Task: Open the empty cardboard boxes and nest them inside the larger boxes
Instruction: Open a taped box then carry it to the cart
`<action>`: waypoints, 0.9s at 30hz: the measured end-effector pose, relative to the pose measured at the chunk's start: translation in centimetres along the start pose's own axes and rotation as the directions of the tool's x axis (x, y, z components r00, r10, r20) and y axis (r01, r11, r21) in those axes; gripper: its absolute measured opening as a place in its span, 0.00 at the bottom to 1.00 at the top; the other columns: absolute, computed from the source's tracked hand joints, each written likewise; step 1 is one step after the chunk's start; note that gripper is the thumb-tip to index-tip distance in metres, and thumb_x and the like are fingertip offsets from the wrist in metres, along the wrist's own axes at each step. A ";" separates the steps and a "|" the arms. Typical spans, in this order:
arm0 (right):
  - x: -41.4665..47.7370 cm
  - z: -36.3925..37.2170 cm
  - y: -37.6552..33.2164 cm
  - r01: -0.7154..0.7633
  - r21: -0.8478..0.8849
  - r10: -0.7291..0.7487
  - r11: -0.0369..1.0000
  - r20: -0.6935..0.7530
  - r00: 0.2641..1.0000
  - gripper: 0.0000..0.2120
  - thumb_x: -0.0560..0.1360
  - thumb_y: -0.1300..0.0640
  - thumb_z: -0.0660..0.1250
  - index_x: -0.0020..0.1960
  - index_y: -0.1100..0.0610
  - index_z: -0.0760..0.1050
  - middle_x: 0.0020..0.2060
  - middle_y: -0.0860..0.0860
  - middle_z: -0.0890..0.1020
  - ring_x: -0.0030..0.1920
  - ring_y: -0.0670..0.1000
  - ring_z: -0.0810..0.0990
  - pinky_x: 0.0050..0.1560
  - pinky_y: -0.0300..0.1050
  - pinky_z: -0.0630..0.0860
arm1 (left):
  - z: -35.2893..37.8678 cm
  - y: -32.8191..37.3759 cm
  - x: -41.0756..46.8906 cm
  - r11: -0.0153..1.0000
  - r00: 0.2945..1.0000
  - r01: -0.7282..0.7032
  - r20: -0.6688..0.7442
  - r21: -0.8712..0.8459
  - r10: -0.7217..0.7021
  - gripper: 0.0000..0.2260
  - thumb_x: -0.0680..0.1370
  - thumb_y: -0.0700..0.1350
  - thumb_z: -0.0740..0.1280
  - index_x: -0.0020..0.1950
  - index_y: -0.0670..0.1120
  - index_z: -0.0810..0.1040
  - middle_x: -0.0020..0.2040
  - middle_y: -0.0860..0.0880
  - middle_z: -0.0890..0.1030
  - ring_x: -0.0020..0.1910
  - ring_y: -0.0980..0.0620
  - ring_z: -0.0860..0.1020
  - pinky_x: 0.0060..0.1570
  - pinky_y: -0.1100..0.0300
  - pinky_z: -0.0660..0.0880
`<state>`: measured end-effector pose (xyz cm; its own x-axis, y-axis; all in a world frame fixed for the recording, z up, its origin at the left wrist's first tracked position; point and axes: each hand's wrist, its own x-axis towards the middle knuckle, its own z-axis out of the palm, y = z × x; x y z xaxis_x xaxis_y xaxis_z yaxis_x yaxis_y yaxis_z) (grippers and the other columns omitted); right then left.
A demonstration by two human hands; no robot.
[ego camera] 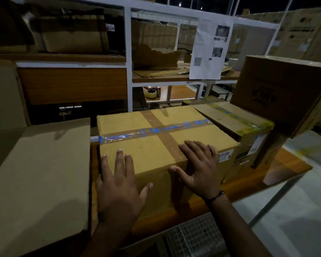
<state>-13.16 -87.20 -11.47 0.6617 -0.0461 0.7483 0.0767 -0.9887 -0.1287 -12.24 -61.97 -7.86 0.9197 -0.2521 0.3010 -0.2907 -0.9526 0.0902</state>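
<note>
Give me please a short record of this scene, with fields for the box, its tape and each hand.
box: closed cardboard box on wooden table
tape: brown strip crossed by blue-printed strip
left hand: flat on box top, fingers straight
right hand: flat on box top, over brown strip
to its right: second taped box

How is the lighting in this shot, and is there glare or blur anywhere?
Head view: dim overall, the upper left shelf nearly black; the yellow box under the left hand and right hand is best lit; glare streaks its blue-printed tape; the wide lens bends the white shelf frame; the paper sheet is unreadably blurred.
</note>
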 end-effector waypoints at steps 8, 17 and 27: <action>-0.5 -1.6 7.1 -0.097 -0.070 0.096 0.993 -0.014 0.995 0.40 0.71 0.22 0.58 0.70 0.50 0.76 0.71 0.49 0.75 0.73 0.57 0.70 0.70 0.71 0.58 | 1.5 -0.7 -0.1 0.997 0.992 -0.037 -0.125 -0.069 0.029 0.45 0.69 0.69 0.73 0.74 0.40 0.73 0.75 0.39 0.71 0.75 0.31 0.65 0.57 0.33 0.74; -1.4 -2.0 12.6 -0.146 0.098 0.145 0.984 0.015 0.989 0.39 0.71 0.24 0.63 0.72 0.48 0.72 0.74 0.51 0.70 0.68 0.63 0.70 0.56 0.65 0.73 | 1.8 1.2 -0.7 0.991 0.979 0.088 -0.176 -0.103 -0.105 0.54 0.68 0.83 0.50 0.76 0.42 0.70 0.77 0.44 0.70 0.78 0.35 0.60 0.64 0.32 0.72; -1.5 -1.0 13.0 -0.090 0.303 0.096 0.949 -0.002 0.995 0.43 0.68 0.28 0.72 0.72 0.55 0.72 0.74 0.56 0.67 0.72 0.61 0.66 0.72 0.61 0.63 | 1.9 3.0 -1.0 0.966 0.938 0.114 -0.295 -0.230 -0.181 0.46 0.66 0.75 0.66 0.74 0.47 0.71 0.77 0.48 0.69 0.73 0.44 0.70 0.71 0.38 0.61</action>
<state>-13.88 -100.17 -13.63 0.6647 -0.1406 0.7338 0.2391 -0.8904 -0.3872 -13.51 -64.91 -9.67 0.8378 -0.0142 0.5458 -0.2370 -0.9100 0.3401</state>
